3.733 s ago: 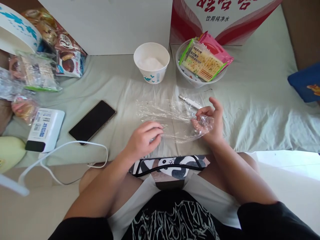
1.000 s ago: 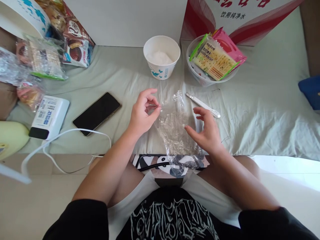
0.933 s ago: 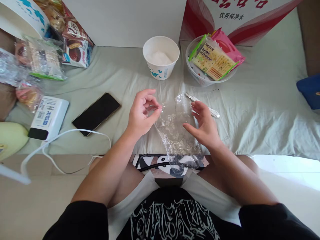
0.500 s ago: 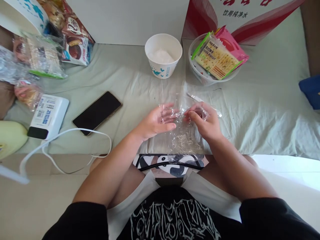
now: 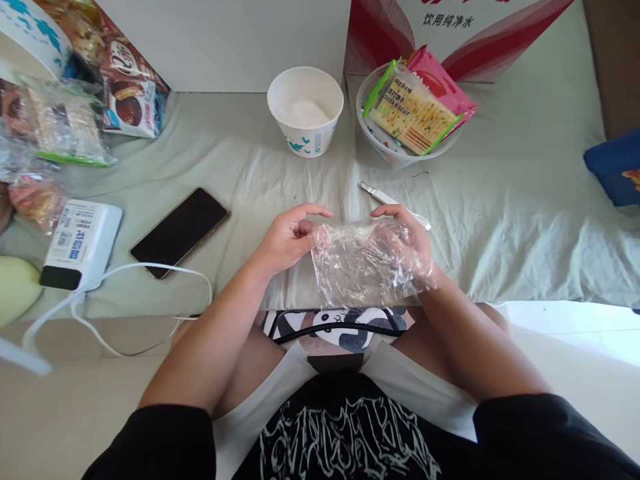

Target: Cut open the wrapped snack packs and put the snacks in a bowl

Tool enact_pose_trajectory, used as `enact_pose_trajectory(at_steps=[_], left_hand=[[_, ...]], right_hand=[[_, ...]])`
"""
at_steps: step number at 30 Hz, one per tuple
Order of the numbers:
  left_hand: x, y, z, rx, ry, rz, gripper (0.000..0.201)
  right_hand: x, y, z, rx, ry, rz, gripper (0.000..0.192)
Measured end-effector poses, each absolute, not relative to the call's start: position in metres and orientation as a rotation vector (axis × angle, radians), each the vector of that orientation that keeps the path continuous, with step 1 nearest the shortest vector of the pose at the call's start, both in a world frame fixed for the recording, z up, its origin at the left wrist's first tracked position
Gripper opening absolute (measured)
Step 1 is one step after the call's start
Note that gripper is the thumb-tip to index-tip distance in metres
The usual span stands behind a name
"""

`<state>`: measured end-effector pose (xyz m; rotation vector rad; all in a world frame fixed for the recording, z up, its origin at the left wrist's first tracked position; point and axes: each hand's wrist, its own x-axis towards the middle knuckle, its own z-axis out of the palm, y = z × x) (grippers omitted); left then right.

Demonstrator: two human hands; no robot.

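Observation:
A crinkled clear plastic bag (image 5: 363,270) is stretched between my hands above the near edge of the cloth. My left hand (image 5: 295,237) pinches its left upper corner between thumb and fingers, with the index finger held out. The right side of the bag lies over my right hand (image 5: 405,237), whose thumb and fingers show blurrily through the film, gripping it. Just beyond my right hand lies a slim white-handled scalpel-like tool (image 5: 395,203). Farther off stands a white paper bucket (image 5: 305,127) with white stuff inside.
A clear bowl (image 5: 373,140) with biscuit packets (image 5: 417,110) stands at the back, before a red-and-white carton (image 5: 450,50). On the left are a phone (image 5: 180,232), a white power bank (image 5: 83,240) with a cable (image 5: 150,268), and several snack packs (image 5: 133,107). A blue object (image 5: 615,167) sits far right.
The plastic bag has been lifted and spread sideways between my hands. My left fingers, apart before, now pinch its corner. The whole view has shifted slightly.

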<state>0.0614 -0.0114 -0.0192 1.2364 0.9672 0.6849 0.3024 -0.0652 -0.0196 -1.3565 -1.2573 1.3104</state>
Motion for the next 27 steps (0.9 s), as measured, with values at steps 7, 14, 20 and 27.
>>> enact_pose_trajectory(at_steps=[7,14,20,27], left_hand=[[0.061,-0.008,-0.025,1.129,0.827,0.815,0.036],[0.059,-0.007,-0.021,1.164,1.001,0.807,0.011],[0.060,-0.005,-0.014,1.036,1.023,0.749,0.018],[0.060,-0.004,-0.015,1.029,1.016,0.894,0.049]], right_hand=[[0.303,-0.065,-0.019,-1.290,-1.202,1.305,0.052],[0.306,-0.061,-0.026,-1.284,-1.276,1.147,0.029],[0.309,-0.058,-0.033,-1.394,-1.397,1.124,0.035],[0.305,-0.055,-0.035,-1.341,-1.316,1.281,0.071]])
